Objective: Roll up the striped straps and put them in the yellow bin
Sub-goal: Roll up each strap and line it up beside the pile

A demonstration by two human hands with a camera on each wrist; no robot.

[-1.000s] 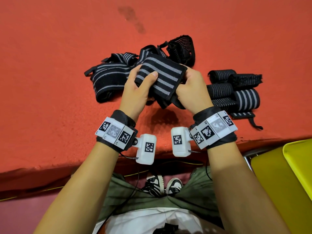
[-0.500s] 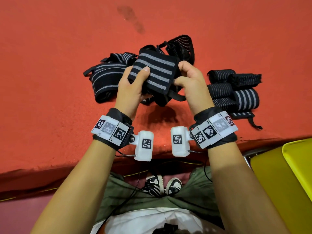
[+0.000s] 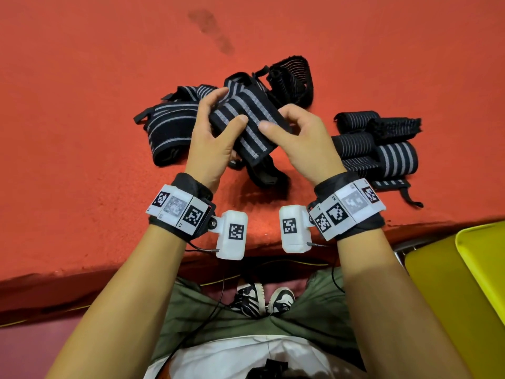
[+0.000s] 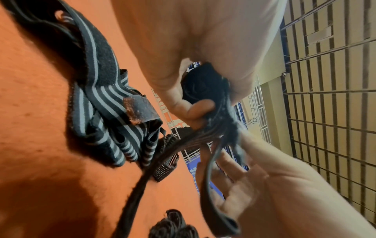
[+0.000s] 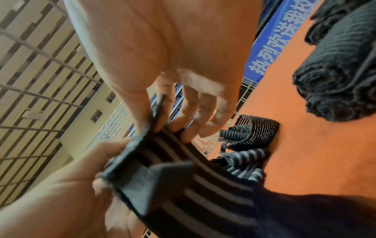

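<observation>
On the red felt-covered tabletop (image 3: 82, 132), near its front edge, a black grey-striped elastic strap (image 3: 246, 124) is being rolled, judged mid-roll. It is being pinched by the left hand (image 3: 210, 149) and right hand (image 3: 303, 143). Next, tighter winding is called for, then the yellow plastic bin (image 3: 464, 283) beyond the front-right corner. The roll's coiled end is being shown only by the left wrist view.
</observation>
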